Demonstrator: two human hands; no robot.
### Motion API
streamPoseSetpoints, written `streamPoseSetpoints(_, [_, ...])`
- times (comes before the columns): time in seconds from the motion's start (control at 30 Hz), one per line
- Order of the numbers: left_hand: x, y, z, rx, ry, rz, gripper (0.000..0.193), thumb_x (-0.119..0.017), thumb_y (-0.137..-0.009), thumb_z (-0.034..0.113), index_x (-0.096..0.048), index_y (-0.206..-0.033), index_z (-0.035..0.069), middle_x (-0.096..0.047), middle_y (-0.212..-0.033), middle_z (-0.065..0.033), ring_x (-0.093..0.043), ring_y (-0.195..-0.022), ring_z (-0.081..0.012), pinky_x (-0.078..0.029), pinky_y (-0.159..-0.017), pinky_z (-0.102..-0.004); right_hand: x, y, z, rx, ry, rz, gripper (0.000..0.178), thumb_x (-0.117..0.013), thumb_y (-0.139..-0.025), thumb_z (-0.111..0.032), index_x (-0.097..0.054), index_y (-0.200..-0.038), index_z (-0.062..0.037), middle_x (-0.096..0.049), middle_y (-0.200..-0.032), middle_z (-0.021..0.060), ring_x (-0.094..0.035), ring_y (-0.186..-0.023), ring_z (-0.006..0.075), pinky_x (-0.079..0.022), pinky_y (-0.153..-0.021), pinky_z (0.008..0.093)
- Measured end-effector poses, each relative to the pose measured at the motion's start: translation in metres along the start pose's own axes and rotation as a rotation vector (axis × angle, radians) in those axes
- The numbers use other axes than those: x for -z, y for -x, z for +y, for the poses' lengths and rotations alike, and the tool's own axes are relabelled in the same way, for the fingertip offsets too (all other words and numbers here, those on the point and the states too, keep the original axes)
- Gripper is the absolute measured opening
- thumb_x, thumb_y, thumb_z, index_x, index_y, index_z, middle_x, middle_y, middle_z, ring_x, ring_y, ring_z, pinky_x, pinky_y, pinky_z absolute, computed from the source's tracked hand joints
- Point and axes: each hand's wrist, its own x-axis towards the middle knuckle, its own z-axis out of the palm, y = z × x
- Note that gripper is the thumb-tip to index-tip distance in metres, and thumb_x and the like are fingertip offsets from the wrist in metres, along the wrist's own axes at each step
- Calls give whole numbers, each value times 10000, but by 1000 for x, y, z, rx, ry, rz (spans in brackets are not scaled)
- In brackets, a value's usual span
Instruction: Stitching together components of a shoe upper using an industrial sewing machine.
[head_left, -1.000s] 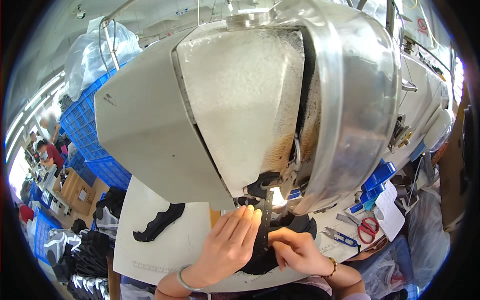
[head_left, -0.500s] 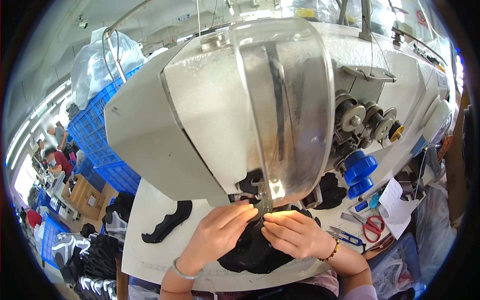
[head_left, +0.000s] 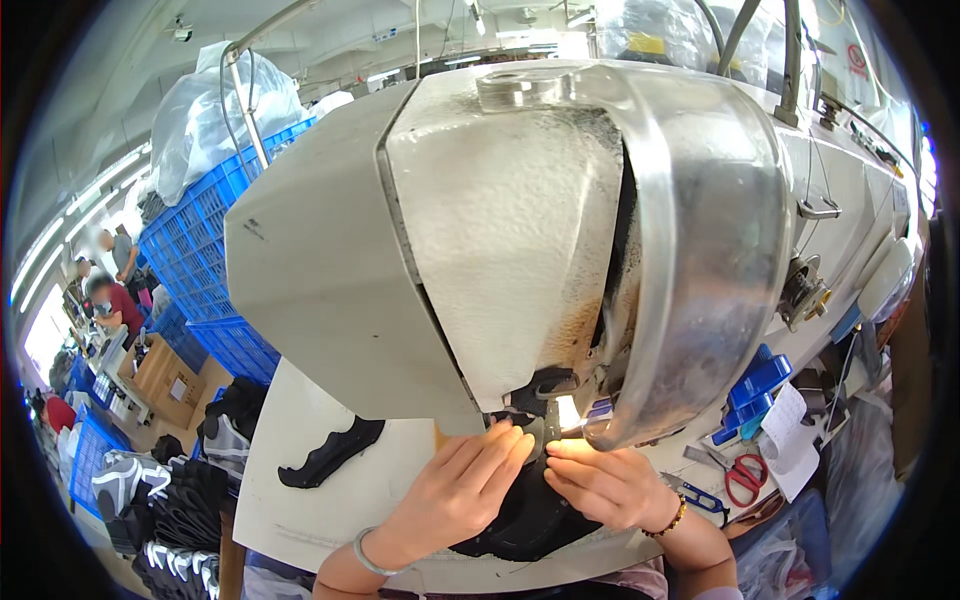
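Observation:
A black shoe-upper piece [head_left: 525, 525] lies under the needle area of a big grey sewing machine [head_left: 500, 230], partly covered by my hands. My left hand [head_left: 462, 487] pinches its edge just left of the lit needle area, the fingers pressed together. On the other side, my right hand [head_left: 608, 487] grips the same piece between thumb and fingers. Both sets of fingertips are close together, a little in front of the needle area. The machine head hides most of the stitching point. Another black curved piece [head_left: 330, 455] rests on the white table to the left.
Red-handled scissors [head_left: 745, 480], blue thread snips [head_left: 700, 497] and a paper sheet [head_left: 790, 440] lie to the right. Blue crates [head_left: 205, 240] stand behind on the left, above piled black and grey shoe uppers [head_left: 175, 515]. People [head_left: 120, 300] are far left.
The view has shifted, so the machine head looks larger and its clear guard sits farther right, covering most thread spools. My hands stay on the black piece near the needle area.

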Motion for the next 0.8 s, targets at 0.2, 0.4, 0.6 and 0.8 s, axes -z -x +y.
streamPoseSetpoints(0.2, [-12,-1,-2,-1,-83,30,353,-605,-717,36,-613,-1054,-70,-594,-993,-112,-617,-897,-206,-485,-720,-296,-7,2,9,-72,-72,27,233,-645,-739,-12,-654,-972,-13,-642,-1043,85,-641,-900,209,-548,-705,308])
streamPoseSetpoints(0.4, [-12,8,-1,34,-40,60,410,-586,-708,68,-576,-1087,-86,-544,-1030,-123,-571,-979,-253,-470,-837,-355,-11,9,4,-169,-87,-28,353,-681,-695,-52,-667,-1046,-87,-648,-1001,13,-638,-709,121,-454,-490,251])
streamPoseSetpoints(0.6, [-22,11,13,202,220,175,382,-604,-757,7,-567,-1128,-75,-516,-1125,-143,-549,-981,-294,-473,-839,-377,-10,-6,-15,-283,-156,33,283,-568,-643,76,-598,-915,2,-613,-937,131,-610,-946,328,-501,-798,402])
streamPoseSetpoints(0.8, [-27,10,17,326,431,305,329,-655,-788,-14,-594,-1109,-50,-551,-1082,-114,-566,-915,-262,-474,-770,-355,-8,-2,-17,-288,-91,21,306,-592,-635,46,-619,-936,0,-612,-989,139,-609,-961,337,-501,-808,417])
